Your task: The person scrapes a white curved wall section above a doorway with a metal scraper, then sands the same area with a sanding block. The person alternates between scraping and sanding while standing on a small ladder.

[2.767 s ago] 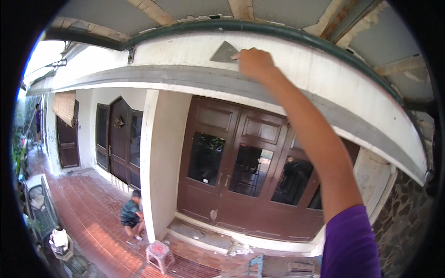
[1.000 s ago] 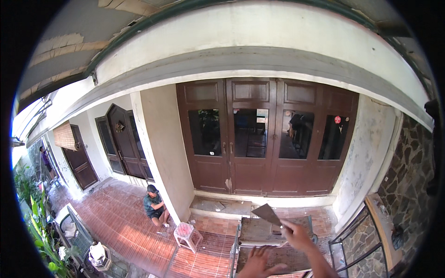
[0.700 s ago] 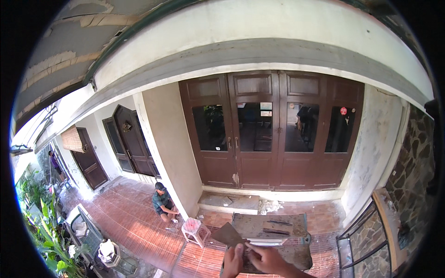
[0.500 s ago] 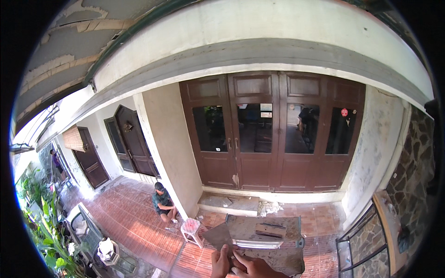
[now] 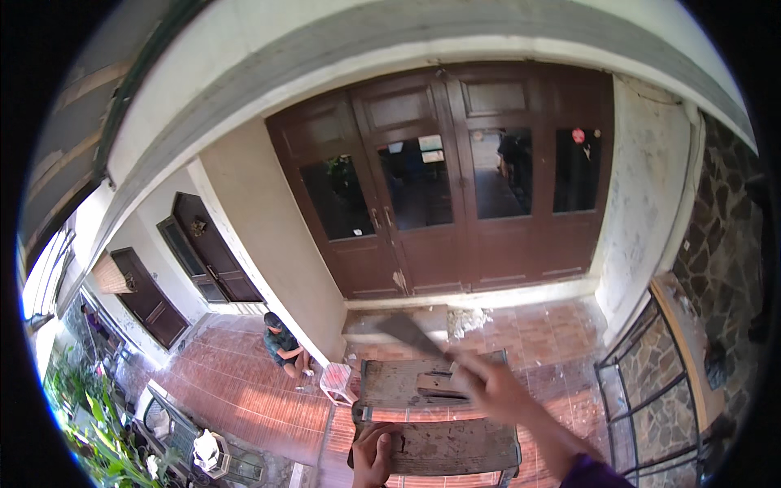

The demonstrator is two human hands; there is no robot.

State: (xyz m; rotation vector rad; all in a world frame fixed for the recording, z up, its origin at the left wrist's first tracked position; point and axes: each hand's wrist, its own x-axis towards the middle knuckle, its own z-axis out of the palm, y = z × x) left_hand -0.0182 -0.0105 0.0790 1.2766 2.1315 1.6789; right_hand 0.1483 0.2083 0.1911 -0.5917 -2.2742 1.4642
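My right hand [image 5: 493, 387] is closed around the handle of a scraper [image 5: 412, 335] with a broad, flat metal blade. The blade points up and to the left and is slightly smeared by motion. My left hand [image 5: 373, 455] grips the left end of the near, worn board of a stepladder [image 5: 455, 447], with its fingers curled over the edge. On the far board of the ladder, just left of my right hand, lies a brown block-like piece [image 5: 439, 385], whose exact kind I cannot make out.
Brown panelled doors [image 5: 455, 252] stand ahead, with white debris [image 5: 469, 322] by the step. A person [image 5: 284, 346] sits on the tiled floor near a small stool [image 5: 336, 382]. A black metal frame [image 5: 651, 390] stands at the right; a chair and plants are at the left.
My left hand has left the scraper and moved down to the stepladder. The right hand has lifted the scraper up and forward. The view has tilted downward.
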